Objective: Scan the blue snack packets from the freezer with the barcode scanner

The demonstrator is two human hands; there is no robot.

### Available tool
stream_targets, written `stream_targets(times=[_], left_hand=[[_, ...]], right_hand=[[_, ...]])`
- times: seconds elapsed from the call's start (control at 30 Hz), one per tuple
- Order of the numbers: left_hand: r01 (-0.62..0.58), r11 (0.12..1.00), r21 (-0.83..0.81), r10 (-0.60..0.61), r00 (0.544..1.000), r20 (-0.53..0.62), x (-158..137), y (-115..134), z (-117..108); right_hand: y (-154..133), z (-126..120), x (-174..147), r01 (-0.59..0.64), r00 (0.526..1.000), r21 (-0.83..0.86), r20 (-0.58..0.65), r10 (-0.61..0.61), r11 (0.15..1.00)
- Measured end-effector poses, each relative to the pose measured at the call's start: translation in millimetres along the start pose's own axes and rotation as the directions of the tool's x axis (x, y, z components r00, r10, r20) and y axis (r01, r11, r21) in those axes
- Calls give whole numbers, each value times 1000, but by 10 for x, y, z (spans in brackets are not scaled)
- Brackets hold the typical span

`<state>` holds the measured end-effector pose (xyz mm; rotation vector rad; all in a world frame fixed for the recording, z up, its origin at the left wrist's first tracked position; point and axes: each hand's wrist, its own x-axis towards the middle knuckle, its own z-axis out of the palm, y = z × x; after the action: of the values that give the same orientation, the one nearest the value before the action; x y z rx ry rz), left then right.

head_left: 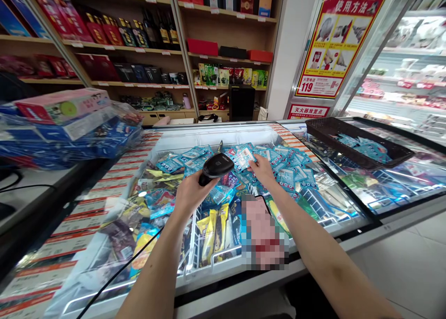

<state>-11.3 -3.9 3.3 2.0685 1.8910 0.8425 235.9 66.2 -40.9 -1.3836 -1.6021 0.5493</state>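
With the scanner as the middle of the clock, the left hand (195, 189) had its fingers wrapped around the handle of the black scanner (219, 165), and the right hand (263, 170) pinched a blue-and-white packet (245, 159) at three o'clock, just beside the scanner's head; whether the two touched could not be told. More blue packets (287, 179) lay heaped on the freezer (244, 132) from nine o'clock over to four, partly hidden by the scanner and both hands. A phone, blurred out (264, 233), rested between four and five, close by the right forearm. Yellow wrappers (214, 228) showed at six, down inside the freezer. A cord (121, 261) trailed toward seven, passing behind the left forearm. Boxes in plastic wrap (69, 128) bulked up between nine and ten, blocking the view beyond. Around three, a dark basket (392, 161) held further blue packets. Shelves of boxes and bottles (139, 45) rose from ten to one, and a red poster (334, 40) hung between one and two.
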Motion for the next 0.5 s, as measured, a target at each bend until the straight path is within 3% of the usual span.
stream_targets(times=[0.3,0.5], left_hand=[[14,1000,-4,-14,1000,4,17,-5,3],[74,997,-8,-74,995,-62,46,-91,-49]], right_hand=[[-34,-3,-18,-8,1000,22,-9,8,1000],[-2,-130,9,-9,976,70,-214,24,997]])
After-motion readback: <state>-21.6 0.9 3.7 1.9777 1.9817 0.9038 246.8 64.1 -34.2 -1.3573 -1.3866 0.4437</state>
